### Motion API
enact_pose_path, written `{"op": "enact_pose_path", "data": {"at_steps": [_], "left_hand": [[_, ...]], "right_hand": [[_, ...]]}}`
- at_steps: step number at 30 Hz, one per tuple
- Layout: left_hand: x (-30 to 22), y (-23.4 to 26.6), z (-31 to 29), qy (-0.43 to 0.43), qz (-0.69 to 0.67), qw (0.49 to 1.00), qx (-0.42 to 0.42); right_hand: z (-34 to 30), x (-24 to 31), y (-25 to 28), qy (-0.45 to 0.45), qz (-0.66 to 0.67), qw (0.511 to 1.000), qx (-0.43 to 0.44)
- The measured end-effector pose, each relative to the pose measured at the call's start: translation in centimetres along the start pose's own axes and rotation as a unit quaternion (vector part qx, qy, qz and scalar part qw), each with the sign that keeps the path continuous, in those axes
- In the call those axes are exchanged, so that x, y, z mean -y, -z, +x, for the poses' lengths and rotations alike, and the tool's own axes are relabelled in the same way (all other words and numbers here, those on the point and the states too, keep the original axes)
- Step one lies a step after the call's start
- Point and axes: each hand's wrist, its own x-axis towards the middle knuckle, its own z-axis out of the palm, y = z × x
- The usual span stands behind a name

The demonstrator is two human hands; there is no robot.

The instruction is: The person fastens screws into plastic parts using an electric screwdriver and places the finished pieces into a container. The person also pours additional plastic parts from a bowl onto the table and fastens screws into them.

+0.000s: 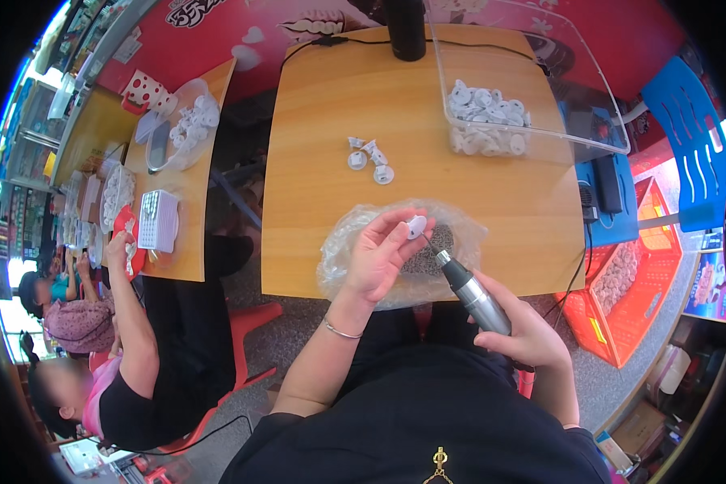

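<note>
My left hand (379, 256) pinches a small round white plastic part (415, 227) between thumb and fingers. In my right hand (528, 329) is a silver and black electric screwdriver (482, 302), its thin bit pointing up and left to the white part. Whether the bit touches the part is too small to tell. Under both hands a clear plastic bag (343, 246) lies spread at the table's near edge, with a heap of small dark pieces, likely screws (441, 237), on it. Farther back, several loose white parts (381, 173) rest on the wooden table (315, 121).
A clear bin (557, 143) of white parts stands at the back right, near a dark cylinder (406, 32). Right of the table are an orange crate (577, 310) and a blue chair (686, 137). At left, another person (137, 355) works at a second table (189, 250).
</note>
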Motion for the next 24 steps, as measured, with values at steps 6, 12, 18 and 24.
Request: {"op": "enact_pose_path", "data": {"at_steps": [6, 12, 18, 24], "left_hand": [[0.22, 0.32, 0.16, -0.016, -0.01, 1.0, 0.024], [0.05, 0.12, 0.16, 0.001, -0.026, 1.0, 0.006], [0.22, 0.61, 0.12, -0.027, 0.044, 0.999, -0.007], [0.24, 0.57, 0.11, -0.031, 0.057, 0.997, -0.031]], "right_hand": [[0.23, 0.24, -0.08, -0.005, 0.003, 1.0, 0.008], [0.41, 0.21, -0.19, 0.003, -0.003, 1.0, 0.013], [0.15, 0.08, 0.01, -0.006, 0.009, 1.0, -0.001], [0.2, 0.07, 0.1, -0.004, 0.026, 1.0, -0.007]]}}
